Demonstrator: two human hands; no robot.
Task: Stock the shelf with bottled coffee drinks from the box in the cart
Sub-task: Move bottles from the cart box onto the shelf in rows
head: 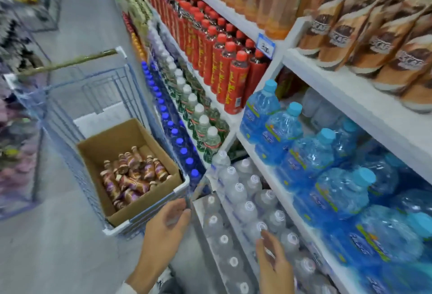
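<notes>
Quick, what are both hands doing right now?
Left hand: open, empty, beside the cart.
Right hand: open, empty, over clear bottles.

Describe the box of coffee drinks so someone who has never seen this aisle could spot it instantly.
Find the blue wire cart in the aisle left of the drink shelves. At its near end sits an open brown cardboard box. It is the only cardboard in sight, and its small coffee bottles lie jumbled, unlike the upright shelf rows.
</notes>
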